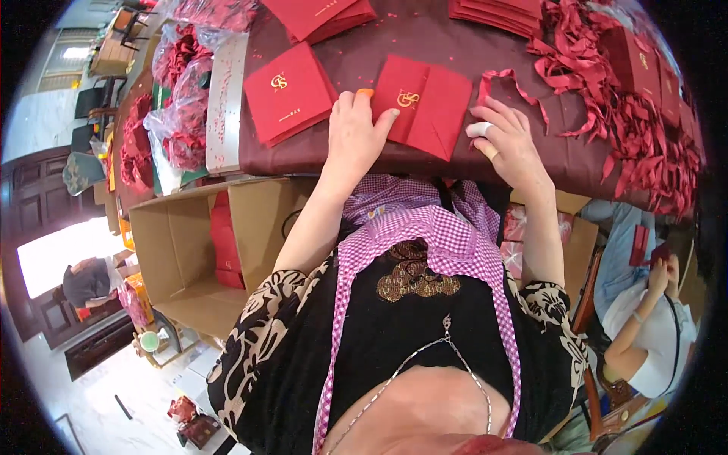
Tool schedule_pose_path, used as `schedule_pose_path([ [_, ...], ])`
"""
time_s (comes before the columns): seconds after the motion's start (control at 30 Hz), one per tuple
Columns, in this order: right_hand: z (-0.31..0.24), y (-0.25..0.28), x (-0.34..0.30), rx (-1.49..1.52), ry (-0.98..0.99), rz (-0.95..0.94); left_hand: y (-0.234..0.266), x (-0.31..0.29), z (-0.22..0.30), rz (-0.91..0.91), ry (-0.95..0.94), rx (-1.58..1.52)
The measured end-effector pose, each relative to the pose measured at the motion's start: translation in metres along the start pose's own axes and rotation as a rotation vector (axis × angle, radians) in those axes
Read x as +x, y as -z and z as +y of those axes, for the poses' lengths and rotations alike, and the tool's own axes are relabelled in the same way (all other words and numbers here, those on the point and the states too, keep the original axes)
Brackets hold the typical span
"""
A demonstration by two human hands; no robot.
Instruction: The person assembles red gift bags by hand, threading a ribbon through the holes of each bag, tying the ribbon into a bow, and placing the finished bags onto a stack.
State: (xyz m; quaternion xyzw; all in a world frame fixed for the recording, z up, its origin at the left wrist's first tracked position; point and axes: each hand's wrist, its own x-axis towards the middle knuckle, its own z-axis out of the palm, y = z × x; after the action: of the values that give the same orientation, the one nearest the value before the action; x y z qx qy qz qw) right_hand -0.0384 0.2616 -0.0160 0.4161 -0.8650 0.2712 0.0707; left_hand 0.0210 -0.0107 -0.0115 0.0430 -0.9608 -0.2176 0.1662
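A red folded paper box (425,106) with a gold emblem lies flat on the dark red tablecloth in front of me. At its left edge rests my left hand (355,136), thumb apart from the fingers and touching the box; one fingertip wears an orange cover. My right hand (509,144) is just right of the box, fingers bent and apart, with white and tan wraps on two of them. A loose red ribbon (516,76) runs to its fingertips; whether they touch it I cannot tell. Left of my left hand is a stack of similar red boxes (284,91).
More red boxes (318,15) are stacked at the far side. A heap of red ribbons (584,83) covers the table's right. Plastic bags of red pieces (186,106) stand left. Below the table edge is an open cardboard box (178,250). Another person (644,326) sits at right.
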Motion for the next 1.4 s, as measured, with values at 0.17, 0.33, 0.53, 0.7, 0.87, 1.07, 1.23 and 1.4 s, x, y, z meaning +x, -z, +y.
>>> schedule_pose_path([
  [0.17,-0.007,0.002,0.014,0.093,0.003,0.217,-0.017,0.024,-0.007,0.034,-0.011,-0.042],
  [0.33,-0.023,-0.012,0.037,0.283,-0.013,0.324,-0.032,0.043,-0.011,0.052,-0.004,-0.058],
  [0.53,-0.023,-0.036,0.043,0.269,-0.055,0.258,-0.026,0.048,0.006,0.009,0.105,-0.237],
  [0.7,-0.024,-0.035,0.042,0.273,-0.071,0.285,-0.018,0.044,0.014,0.076,0.150,-0.425],
  [0.87,-0.031,-0.033,0.046,0.283,-0.095,0.368,-0.016,0.041,0.010,-0.009,0.264,-0.779],
  [1.07,-0.039,-0.029,0.059,0.174,-0.020,0.461,-0.004,0.034,0.023,-0.060,0.306,-0.977],
  [1.23,-0.045,-0.026,0.066,0.191,0.005,0.479,0.010,0.031,0.030,-0.158,0.305,-0.979],
  [1.4,-0.047,-0.026,0.067,0.173,-0.017,0.428,0.013,0.028,0.033,-0.143,0.288,-0.957],
])
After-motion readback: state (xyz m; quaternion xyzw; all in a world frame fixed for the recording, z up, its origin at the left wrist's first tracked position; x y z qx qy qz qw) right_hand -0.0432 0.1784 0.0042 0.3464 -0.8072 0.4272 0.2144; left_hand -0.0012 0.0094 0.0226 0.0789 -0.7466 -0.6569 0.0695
